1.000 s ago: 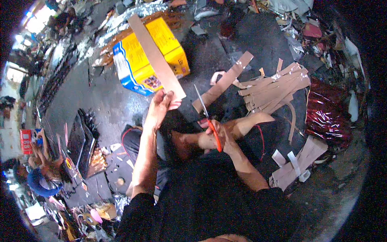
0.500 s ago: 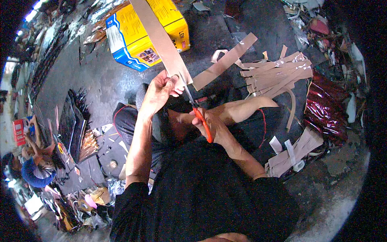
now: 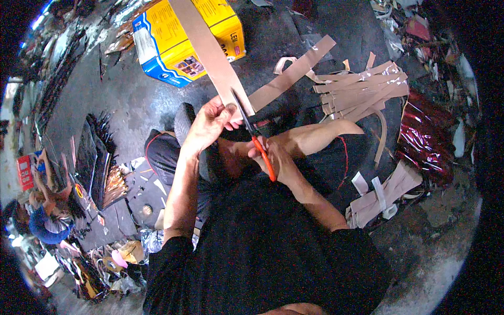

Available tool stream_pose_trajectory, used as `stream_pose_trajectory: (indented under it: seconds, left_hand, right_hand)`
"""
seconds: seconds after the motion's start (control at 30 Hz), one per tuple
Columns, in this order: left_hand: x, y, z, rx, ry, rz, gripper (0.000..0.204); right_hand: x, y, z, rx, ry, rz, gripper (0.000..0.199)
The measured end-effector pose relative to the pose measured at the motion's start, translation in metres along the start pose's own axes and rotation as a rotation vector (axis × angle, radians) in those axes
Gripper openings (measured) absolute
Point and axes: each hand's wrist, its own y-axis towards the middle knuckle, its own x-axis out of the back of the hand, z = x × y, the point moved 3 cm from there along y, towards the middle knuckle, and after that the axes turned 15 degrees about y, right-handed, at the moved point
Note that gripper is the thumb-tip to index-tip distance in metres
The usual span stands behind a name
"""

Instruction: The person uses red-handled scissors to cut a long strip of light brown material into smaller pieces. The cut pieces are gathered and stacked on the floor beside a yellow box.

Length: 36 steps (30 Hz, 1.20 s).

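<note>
My left hand (image 3: 209,125) pinches a long beige strip (image 3: 202,42) near its lower end, thumb on top. The strip slants up and left, passing in front of a yellow and blue box. My right hand (image 3: 278,160) grips orange-handled scissors (image 3: 256,140), their dark blades spanning the strip's end beside my left fingers. Another beige strip (image 3: 296,73) slants up to the right from near that end; whether the two touch I cannot tell.
Behind the held strip stands the box (image 3: 215,23). A pile of beige strips (image 3: 362,92) lies to the right, beside a dark red glossy sheet (image 3: 425,139). More strips (image 3: 386,197) lie nearer. Scraps and a person with a blue item (image 3: 50,226) are at left.
The scissor blades have moved up across the strip, their tip now showing above my left fingers. The strip's lower end has shifted slightly right and down.
</note>
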Motion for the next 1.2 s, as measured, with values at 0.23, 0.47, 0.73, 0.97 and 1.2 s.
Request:
stream_pose_trajectory:
  seconds: [0.23, 0.47, 0.73, 0.97, 1.2]
  left_hand:
    - [0.003, 0.004, 0.010, 0.067, -0.129, -0.034, 0.020]
    - [-0.004, 0.004, 0.004, 0.080, -0.040, 0.001, 0.017]
    - [0.016, 0.005, -0.003, 0.097, -0.022, -0.067, 0.026]
    - [0.001, -0.004, 0.007, 0.079, -0.011, 0.036, 0.020]
    - [0.024, 0.002, 0.003, 0.053, 0.004, -0.093, 0.023]
  right_hand:
    - [0.004, -0.001, -0.013, -0.059, -0.104, 0.020, 0.028]
    - [0.003, 0.012, -0.009, -0.247, 0.147, -0.018, 0.033]
    - [-0.001, -0.001, 0.003, -0.151, 0.211, -0.074, 0.024]
    - [-0.006, 0.012, -0.030, -0.019, 0.160, -0.048, 0.022]
    - [-0.001, 0.000, 0.000, -0.253, 0.210, 0.044, 0.038]
